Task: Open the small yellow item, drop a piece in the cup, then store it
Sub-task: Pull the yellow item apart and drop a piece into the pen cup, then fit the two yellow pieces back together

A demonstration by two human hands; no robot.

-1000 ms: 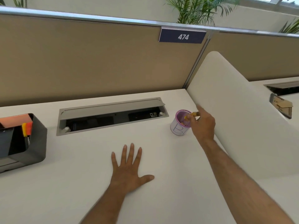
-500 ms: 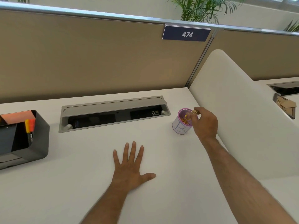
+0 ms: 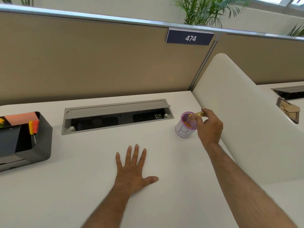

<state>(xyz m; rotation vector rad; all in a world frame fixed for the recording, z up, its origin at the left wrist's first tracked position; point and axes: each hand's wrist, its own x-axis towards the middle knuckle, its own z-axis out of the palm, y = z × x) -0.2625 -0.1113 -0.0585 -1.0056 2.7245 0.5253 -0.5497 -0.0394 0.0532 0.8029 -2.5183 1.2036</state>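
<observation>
A small purple mesh cup with a white label marked "B" stands on the white desk near the right divider. Orange-yellow pieces lie inside it. My right hand hovers at the cup's right rim, fingers pinched on a small yellow item held tilted over the opening. My left hand lies flat on the desk in front, palm down, fingers spread, holding nothing.
A grey cable hatch is set into the desk behind my left hand, its lid raised. A black organizer with markers and sticky notes sits at the left. A white curved divider bounds the right side; tan partition behind.
My right hand has shifted slightly over the cup's rim, with the yellow item tilted more toward the opening. The left hand stays flat in place.
</observation>
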